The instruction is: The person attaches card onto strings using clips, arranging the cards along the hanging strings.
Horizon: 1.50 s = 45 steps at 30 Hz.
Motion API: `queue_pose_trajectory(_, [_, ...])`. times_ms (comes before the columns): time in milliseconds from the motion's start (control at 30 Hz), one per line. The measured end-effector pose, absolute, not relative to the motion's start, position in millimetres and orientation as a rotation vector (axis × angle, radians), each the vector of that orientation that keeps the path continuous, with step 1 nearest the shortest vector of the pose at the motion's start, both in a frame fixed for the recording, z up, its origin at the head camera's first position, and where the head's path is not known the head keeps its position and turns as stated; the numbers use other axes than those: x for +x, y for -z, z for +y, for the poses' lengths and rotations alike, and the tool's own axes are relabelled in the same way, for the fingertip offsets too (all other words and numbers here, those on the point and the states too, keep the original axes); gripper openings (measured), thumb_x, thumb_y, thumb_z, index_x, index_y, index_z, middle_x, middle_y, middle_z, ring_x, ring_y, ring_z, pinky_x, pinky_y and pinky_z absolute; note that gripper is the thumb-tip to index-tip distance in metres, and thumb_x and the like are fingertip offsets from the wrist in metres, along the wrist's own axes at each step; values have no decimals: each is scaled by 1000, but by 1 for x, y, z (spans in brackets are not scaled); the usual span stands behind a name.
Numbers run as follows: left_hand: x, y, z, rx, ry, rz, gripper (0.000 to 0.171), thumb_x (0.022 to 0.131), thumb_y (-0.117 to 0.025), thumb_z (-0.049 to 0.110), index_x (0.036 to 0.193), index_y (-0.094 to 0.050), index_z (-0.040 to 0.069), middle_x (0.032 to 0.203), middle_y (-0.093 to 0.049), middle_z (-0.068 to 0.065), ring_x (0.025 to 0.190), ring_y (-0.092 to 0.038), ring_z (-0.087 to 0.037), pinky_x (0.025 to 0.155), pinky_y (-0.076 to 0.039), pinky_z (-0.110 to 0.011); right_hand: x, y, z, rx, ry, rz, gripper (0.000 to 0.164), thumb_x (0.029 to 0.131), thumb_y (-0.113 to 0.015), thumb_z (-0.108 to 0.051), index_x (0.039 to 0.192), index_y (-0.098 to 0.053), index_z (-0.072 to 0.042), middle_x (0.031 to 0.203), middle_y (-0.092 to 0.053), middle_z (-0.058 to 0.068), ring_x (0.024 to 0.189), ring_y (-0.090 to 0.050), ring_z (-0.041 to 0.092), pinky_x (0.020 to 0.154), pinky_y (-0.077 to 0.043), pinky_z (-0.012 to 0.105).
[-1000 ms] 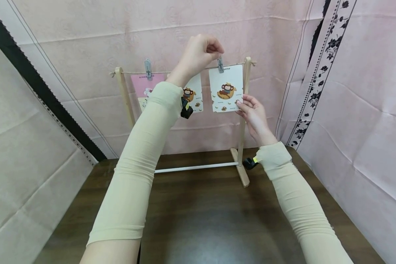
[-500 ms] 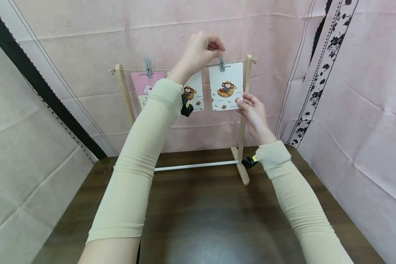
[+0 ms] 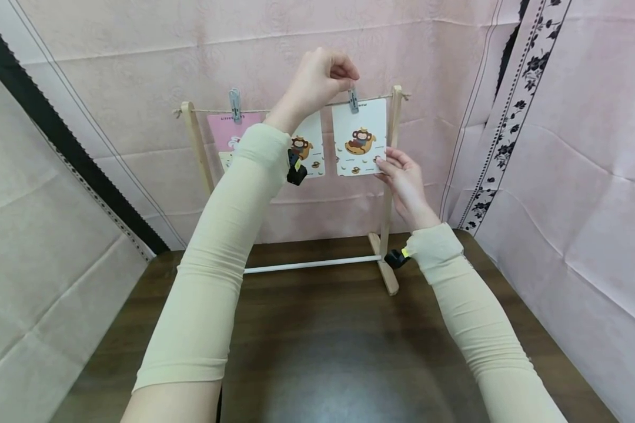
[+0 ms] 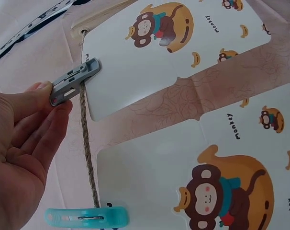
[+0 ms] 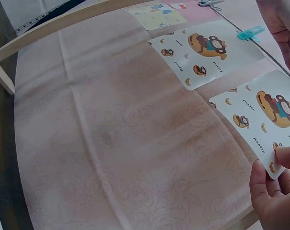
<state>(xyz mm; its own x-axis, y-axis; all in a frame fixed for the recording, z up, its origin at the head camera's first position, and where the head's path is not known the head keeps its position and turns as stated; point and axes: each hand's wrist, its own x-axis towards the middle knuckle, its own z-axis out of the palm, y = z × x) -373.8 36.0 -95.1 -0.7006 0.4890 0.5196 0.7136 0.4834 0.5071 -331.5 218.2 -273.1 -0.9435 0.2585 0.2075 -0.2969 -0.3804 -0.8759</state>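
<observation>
A white card with a monkey on a banana (image 3: 361, 138) hangs at the right end of a twine line (image 4: 85, 134). Between thumb and fingers, my left hand (image 3: 317, 82) pinches the tail of a grey clothespin (image 4: 75, 80), whose other end sits over the twine and the card's top edge. My right hand (image 3: 406, 182) pinches the same card's lower right corner, thumb in front and fingers behind. Beside it hangs a second monkey card (image 5: 209, 52) under a turquoise clothespin (image 4: 87, 217). My left forearm hides part of that card in the head view.
At the line's left end a pink card (image 3: 233, 129) hangs from another grey clothespin (image 3: 235, 106). The twine runs between two wooden posts (image 3: 197, 147), with a white rod (image 3: 312, 264) low between them. Pink cloth (image 3: 428, 53) stands behind the brown table (image 3: 317, 352).
Both hands keep their hold on the clothespin and the card, with hardly any movement. The head view has shifted only slightly.
</observation>
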Motion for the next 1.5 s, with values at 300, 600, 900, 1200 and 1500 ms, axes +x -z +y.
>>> queue_pose_trajectory(300, [-374, 92, 36, -1005, 1056, -2451, 17, 97, -66, 4, 112, -71, -1, 114, -71, -11, 101, -65, -14, 92, -48, -19, -331, 269, 217, 46, -2375, -1491, 21, 94, -65, 5, 112, -63, -5, 97, -69, 4, 83, -65, 12, 73, -54, 20])
queue_pose_trajectory(600, [-374, 92, 36, -991, 1013, -2478, 25, 98, -66, 10, 121, -69, 3, 119, -71, -8, 107, -65, -14, 95, -47, -19, -332, 271, 215, 56, -2379, -1480, 20, 94, -65, 6, 110, -64, -6, 94, -69, 3, 83, -66, 11, 72, -55, 20])
queue_pose_trajectory(900, [-373, 91, 35, -977, 1076, -2496, 29, 97, -68, 11, 125, -66, 3, 120, -71, -8, 109, -65, -14, 96, -47, -21, -333, 270, 215, 36, -2387, -1495, 22, 94, -65, 4, 114, -64, -5, 97, -69, 3, 83, -65, 12, 72, -55, 20])
queue_pose_trajectory(1200, [-376, 99, 37, -974, 1077, -2507, 21, 99, -66, 19, 113, -72, 4, 111, -71, -6, 105, -64, -12, 95, -46, -20, -331, 274, 217, 6, -2402, -1528, 30, 96, -65, 1, 125, -62, -4, 104, -68, 4, 89, -65, 13, 78, -55, 21])
queue_pose_trajectory(1500, [-377, 102, 31, -949, 1100, -2541, 30, 100, -64, 16, 128, -66, 4, 131, -66, -6, 116, -62, -13, 98, -46, -19, -332, 273, 212, 26, -2397, -1496, 33, 95, -65, 5, 127, -61, 0, 99, -68, 4, 82, -65, 12, 74, -55, 20])
